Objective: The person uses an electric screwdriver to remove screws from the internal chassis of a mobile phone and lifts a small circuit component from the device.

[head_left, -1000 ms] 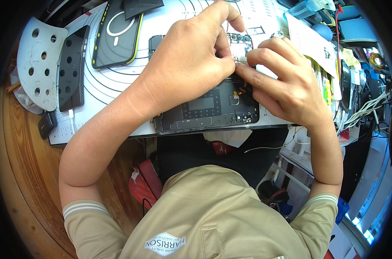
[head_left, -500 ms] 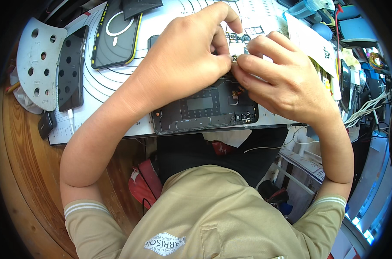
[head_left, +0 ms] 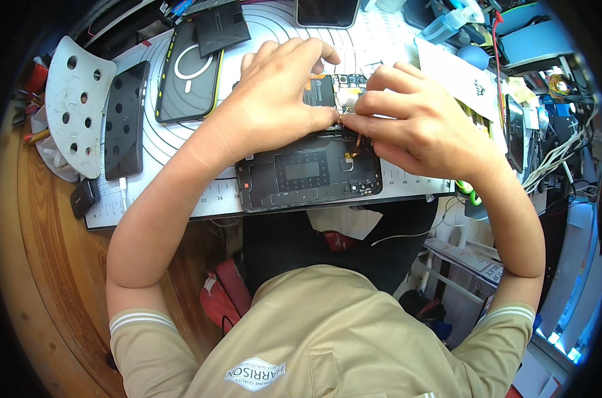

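A disassembled phone or tablet lies near the desk's front edge, with a black battery and circuit board above a dark panel bearing small parts and a short flex cable. My left hand rests over its upper left, fingers bent and apart from the thumb, whose tip touches the board's lower edge. My right hand has curled fingers, with fingertips meeting near my left thumb at the connector area; what they grip there is too small to make out.
A white mat with printed rings carries a yellow-edged phone case, dark flat piece, another phone and dark slab. A perforated white plate stands left. Papers, cables and small containers crowd the right.
Both hands have shifted slightly down in the picture and the left fingers have spread from the thumb, uncovering the battery. The whole view has shifted, showing more of the desk's far side.
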The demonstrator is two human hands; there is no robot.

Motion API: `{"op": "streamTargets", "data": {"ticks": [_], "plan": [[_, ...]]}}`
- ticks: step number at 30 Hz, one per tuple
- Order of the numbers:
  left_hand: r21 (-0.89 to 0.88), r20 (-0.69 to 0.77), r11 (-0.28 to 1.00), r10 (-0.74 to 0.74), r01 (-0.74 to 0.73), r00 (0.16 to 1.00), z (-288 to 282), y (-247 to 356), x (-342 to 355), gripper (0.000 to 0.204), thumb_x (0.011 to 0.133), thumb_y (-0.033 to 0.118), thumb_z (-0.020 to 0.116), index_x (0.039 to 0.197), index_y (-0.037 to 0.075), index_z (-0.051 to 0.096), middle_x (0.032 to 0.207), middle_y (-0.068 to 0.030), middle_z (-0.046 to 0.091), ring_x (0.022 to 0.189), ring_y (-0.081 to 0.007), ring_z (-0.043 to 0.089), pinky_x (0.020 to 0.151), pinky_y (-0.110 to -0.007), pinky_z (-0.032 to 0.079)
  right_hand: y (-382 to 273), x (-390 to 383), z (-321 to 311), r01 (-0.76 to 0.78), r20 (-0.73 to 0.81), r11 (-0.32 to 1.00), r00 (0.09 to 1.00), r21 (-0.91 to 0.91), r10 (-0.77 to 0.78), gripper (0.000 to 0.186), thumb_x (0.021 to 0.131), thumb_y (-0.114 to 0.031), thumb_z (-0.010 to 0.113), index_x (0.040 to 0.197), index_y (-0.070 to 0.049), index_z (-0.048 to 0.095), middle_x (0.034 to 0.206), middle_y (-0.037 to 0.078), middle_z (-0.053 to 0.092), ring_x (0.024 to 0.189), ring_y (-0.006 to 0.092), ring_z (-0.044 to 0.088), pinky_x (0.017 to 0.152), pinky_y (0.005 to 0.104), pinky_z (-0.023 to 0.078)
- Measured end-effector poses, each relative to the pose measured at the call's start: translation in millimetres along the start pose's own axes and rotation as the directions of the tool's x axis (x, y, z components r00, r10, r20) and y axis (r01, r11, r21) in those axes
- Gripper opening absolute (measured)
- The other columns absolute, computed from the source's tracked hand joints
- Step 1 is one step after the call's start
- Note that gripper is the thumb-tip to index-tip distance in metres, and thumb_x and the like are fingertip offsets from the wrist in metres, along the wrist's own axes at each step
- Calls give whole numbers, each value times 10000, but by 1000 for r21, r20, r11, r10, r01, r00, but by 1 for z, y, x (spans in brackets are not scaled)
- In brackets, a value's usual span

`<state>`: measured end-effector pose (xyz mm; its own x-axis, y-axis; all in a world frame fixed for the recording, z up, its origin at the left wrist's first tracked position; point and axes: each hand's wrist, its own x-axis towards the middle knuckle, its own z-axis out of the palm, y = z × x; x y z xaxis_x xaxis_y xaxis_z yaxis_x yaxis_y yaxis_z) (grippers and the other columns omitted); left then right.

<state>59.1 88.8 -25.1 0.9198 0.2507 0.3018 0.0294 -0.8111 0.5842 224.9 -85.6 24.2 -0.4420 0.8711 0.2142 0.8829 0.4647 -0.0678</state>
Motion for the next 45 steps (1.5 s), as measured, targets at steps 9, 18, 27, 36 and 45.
{"op": "streamTargets", "data": {"ticks": [9, 18, 27, 36, 45], "plan": [[16, 12, 999, -31, 31, 999, 0, 4, 0, 566, 742, 208, 792, 1257, 105, 579, 1118, -98, 602, 1149, -296, 535, 1042, -412, 405, -8, -3, 0, -35, -28, 999, 999, -25, 34, 289, 689, -111, 775, 965, -70, 701, 907, 29, 561, 947, 239, 576, 868, 397, 489], [28, 15, 999, -39, 38, 999, -4, 3, -4, 601, 739, 218, 812, 1277, 95, 574, 1148, -111, 610, 1150, -300, 541, 1040, -409, 412, -8, 6, 4, -14, -23, 1000, 1000, -6, 14, 238, 677, -131, 782, 880, -58, 681, 886, 33, 545, 919, 238, 558, 860, 392, 489], [84, 111, 995, -68, 59, 991, -33, 11, -10, 657, 689, 209, 895, 1259, 60, 606, 1179, -143, 621, 1161, -338, 545, 1042, -428, 426, -13, -8, 5, -147, -102, 981, 982, 123, 160, 345, 753, -45, 722, 1097, -70, 717, 954, 61, 608, 946, 263, 589, 822, 395, 514], [-68, 20, 998, 2, -1, 1000, -38, 14, -4, 576, 712, 33, 862, 1249, 16, 656, 1092, -147, 670, 970, -263, 668, 863, -364, 545, -11, -5, 18, -366, -386, 834, 759, 412, 524, 323, 910, -70, 718, 1228, -53, 667, 1115, 140, 685, 1016, 322, 674, 872, 376, 534], [-291, 4, 956, 27, -25, 1000, -51, 30, -8, 353, 743, -34, 809, 1083, -14, 720, 839, -87, 722, 744, -136, 656, 714, -279, 530, -24, 10, 11, -222, -411, 886, 822, 406, 394, 300, 840, -78, 795, 1115, -75, 675, 1057, 98, 693, 914, 302, 685, 794, 385, 547]]}}
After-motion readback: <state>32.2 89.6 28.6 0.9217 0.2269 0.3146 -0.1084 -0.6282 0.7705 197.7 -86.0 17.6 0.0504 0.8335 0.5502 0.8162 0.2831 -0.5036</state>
